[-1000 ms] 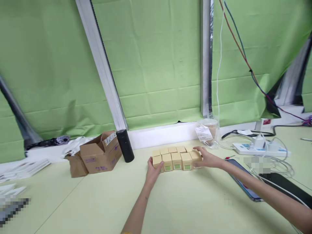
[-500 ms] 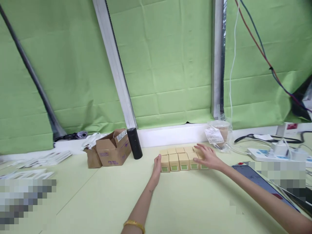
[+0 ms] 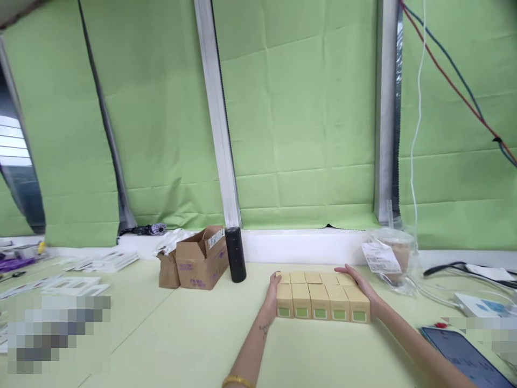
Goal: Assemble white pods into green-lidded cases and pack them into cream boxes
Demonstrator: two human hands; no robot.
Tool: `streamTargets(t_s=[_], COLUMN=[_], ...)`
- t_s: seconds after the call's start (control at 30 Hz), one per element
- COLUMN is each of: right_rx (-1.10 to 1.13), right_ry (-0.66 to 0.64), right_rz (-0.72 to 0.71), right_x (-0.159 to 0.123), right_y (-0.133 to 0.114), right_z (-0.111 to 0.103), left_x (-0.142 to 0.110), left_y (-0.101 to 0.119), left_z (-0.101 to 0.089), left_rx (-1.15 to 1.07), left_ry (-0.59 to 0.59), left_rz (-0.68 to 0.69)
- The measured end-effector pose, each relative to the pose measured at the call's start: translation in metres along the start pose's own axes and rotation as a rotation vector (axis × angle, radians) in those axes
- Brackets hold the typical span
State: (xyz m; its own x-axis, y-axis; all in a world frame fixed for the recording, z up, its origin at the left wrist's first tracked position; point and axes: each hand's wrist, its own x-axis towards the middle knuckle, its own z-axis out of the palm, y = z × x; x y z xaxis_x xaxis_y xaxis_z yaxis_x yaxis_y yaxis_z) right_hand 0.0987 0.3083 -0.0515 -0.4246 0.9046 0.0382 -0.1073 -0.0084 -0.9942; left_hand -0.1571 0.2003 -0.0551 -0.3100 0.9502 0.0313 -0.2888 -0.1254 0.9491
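Two rows of small tan cardboard boxes (image 3: 319,302) stand tightly together on the table, with green labels on the front faces of the near row. My left hand (image 3: 273,295) lies along the left end of the block, its fingers reaching toward the back row. Along the right end lies my right hand (image 3: 362,286), the fingers stretched past the back corner. The boxes are clasped between my two hands. My palms are partly hidden by the angle.
Behind on the left stand an open brown carton (image 3: 202,264) and a black cylinder (image 3: 236,254). A bagged drink cup (image 3: 393,253) is at the back right, near cables and a power strip (image 3: 480,306). A phone (image 3: 464,353) lies right; white flat pieces (image 3: 109,262) lie left.
My right hand has moved from the top of the boxes to their right end. My left hand stays at the left end. The camera view has tilted up and turned left.
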Motion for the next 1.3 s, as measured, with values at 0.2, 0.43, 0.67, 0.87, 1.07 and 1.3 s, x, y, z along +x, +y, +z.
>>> streamTargets(t_s=[0.2, 0.43, 0.67, 0.87, 1.07, 1.3], right_rx=[0.030, 0.068, 0.004, -0.340, -0.756, -0.991], right_ry=[0.033, 0.114, 0.290, 0.185, -0.250, -0.291], right_rz=[-0.033, -0.071, -0.099, -0.276, -0.405, -0.426], right_x=[-0.032, -0.083, -0.090, -0.107, -0.110, -0.105], right_y=[0.004, 0.016, 0.018, -0.017, -0.037, -0.023], right_z=[0.003, 0.014, 0.008, -0.024, 0.012, 0.036], left_x=[-0.022, -0.075, -0.091, -0.092, -0.096, -0.097], left_y=[-0.001, -0.001, 0.019, 0.060, 0.074, 0.043], left_z=[-0.009, -0.015, -0.018, -0.012, 0.021, 0.031], left_rx=[-0.047, 0.004, 0.233, 0.622, 0.937, 0.923], left_ry=[0.046, 0.086, 0.141, 0.068, -0.390, -0.421], left_rz=[-0.039, -0.068, -0.129, 0.122, 0.298, 0.362])
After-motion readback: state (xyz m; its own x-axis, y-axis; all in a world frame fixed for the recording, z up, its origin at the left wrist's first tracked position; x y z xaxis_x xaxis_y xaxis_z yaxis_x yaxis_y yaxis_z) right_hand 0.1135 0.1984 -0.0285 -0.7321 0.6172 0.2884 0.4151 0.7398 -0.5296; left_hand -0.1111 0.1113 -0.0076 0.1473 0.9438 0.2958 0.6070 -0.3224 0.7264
